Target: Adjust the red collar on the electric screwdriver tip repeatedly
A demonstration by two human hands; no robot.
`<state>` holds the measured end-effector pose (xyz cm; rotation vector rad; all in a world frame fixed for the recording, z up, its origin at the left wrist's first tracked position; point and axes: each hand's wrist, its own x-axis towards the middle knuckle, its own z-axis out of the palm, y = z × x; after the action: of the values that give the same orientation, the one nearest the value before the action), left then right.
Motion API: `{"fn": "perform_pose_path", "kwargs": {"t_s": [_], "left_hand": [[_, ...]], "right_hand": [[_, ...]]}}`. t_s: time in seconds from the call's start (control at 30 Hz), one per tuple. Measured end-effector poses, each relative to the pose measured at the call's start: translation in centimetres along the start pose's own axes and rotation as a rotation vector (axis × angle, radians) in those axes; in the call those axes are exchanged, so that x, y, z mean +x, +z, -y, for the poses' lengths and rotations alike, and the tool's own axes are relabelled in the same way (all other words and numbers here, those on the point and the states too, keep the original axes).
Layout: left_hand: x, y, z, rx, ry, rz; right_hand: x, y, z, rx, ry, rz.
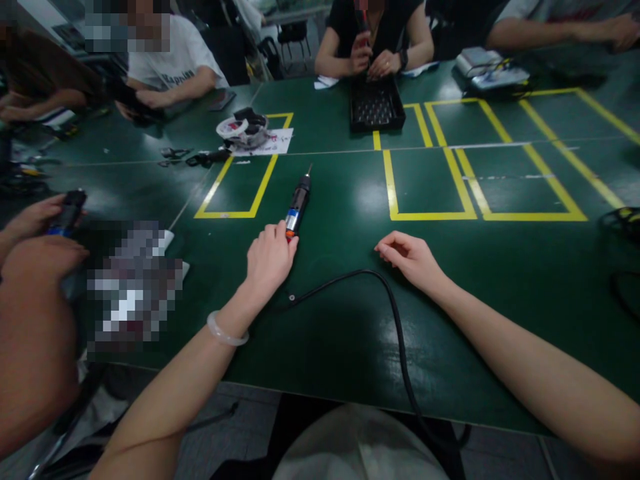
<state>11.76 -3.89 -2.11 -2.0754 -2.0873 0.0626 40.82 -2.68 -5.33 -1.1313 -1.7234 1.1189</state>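
My left hand (271,258) is wrapped round the rear end of an electric screwdriver (299,203), which lies at a slant with its thin bit pointing away from me. A black cable (393,313) curves over the green table (340,347) from near my left wrist and drops off the front edge. To the right, my right hand (405,255) rests on the table with its fingers curled and thumb close to the fingertips. Nothing shows between those fingers, and it is apart from the screwdriver and the cable.
Yellow tape outlines (430,217) mark the table. Beyond them a black tray (376,107) sits before a seated person. A tape roll (233,127) lies on a paper sheet (280,141). At left, a co-worker's hands (40,227) hold a dark tool (70,210). Cables (627,223) lie far right.
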Motion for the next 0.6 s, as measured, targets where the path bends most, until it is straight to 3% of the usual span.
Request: {"fn": "perform_pose_path", "kwargs": {"t_s": [0.17, 0.37, 0.5, 0.6], "left_hand": [[-1.3, -0.8, -4.0, -0.047, 0.182, -0.042], [-2.4, -1.4, -8.1, -0.111, 0.302, -0.035], [-2.9, -1.9, -9.8, -0.127, 0.355, -0.005], [-3.1, -2.1, -10.1, -0.147, 0.37, 0.006]], "right_hand": [[-0.2, 0.1, 0.0, -0.163, -0.138, 0.032], [-0.4, 0.6, 0.3, -0.276, -0.278, 0.138], [-0.5, 0.9, 0.6, -0.301, -0.325, 0.201], [-0.5, 1.0, 0.6, -0.273, -0.276, 0.217]]}}
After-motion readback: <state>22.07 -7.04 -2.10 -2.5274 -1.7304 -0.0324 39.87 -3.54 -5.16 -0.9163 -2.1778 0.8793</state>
